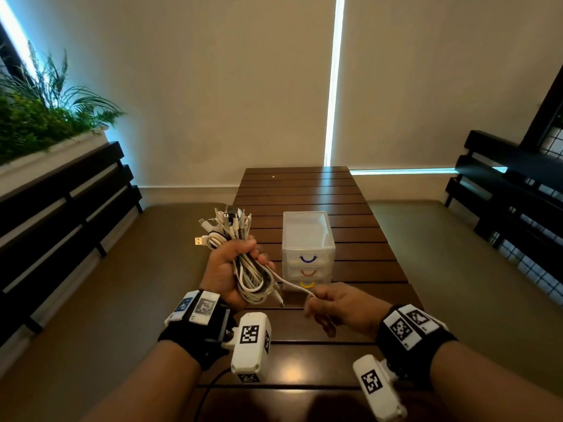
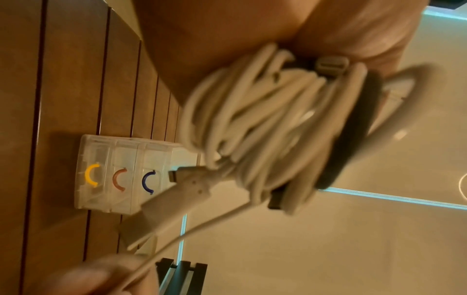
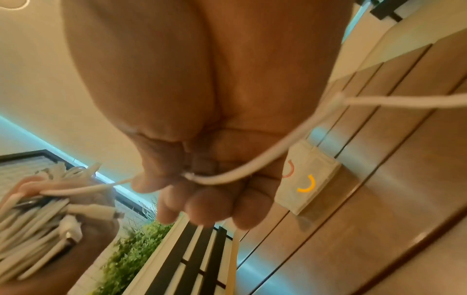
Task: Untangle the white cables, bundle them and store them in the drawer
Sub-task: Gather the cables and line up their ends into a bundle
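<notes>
Fingers of the left hand (image 1: 227, 269) curl round the white cable bundle (image 1: 243, 263), held just left of the clear three-drawer organizer (image 1: 307, 236); right hand (image 1: 344, 306) pinches one loose cable (image 1: 292, 284) before it.

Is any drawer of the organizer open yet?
No: all three drawers of the organizer sit flush and closed, seen in the head view.

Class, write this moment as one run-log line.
left hand: grips white cable bundle | right hand: pinches one loose cable strand | clear drawer unit: on slatted table, drawers shut
</notes>
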Tool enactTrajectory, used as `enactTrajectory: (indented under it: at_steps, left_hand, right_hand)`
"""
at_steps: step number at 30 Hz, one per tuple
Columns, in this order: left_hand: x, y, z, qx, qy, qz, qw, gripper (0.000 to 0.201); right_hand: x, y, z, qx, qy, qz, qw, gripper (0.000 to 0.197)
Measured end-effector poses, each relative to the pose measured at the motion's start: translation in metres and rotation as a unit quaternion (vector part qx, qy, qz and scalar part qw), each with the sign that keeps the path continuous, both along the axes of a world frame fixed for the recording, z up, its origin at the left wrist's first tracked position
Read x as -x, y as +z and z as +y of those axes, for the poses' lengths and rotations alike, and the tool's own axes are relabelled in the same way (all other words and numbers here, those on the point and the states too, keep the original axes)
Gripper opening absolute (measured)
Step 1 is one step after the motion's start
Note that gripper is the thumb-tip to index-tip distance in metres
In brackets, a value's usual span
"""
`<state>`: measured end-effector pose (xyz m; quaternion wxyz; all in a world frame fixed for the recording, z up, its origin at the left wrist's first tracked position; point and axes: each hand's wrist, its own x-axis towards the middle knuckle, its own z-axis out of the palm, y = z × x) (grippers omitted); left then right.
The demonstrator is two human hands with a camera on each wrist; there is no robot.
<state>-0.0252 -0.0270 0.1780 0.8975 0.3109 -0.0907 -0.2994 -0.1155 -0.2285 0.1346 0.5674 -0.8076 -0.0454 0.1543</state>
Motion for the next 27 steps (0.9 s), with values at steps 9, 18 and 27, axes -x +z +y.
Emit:
enactTrajectory:
  at_steps: [9,18,27]
  left_hand:
    - [0.005,-0.007,-0.011,0.009,-0.002,0.004,1.0,0.028]
    - [0.009,-0.007,-0.005,0.0,-0.03,0.013,0.999,0.035]
    - [0.011,-0.006,0.008,-0.223,-0.078,-0.024,0.971,0.009]
  right_hand:
    - [-0.012,0.007,0.051,0.07,-0.01,-0.183,0.981,0.025]
    - [-0.005,0.011,0.04,0.017,0.053,0.012,0.998,0.031]
    - [-0.005,0.053,-0.023,0.237,0.079,-0.082,0.965,0.015]
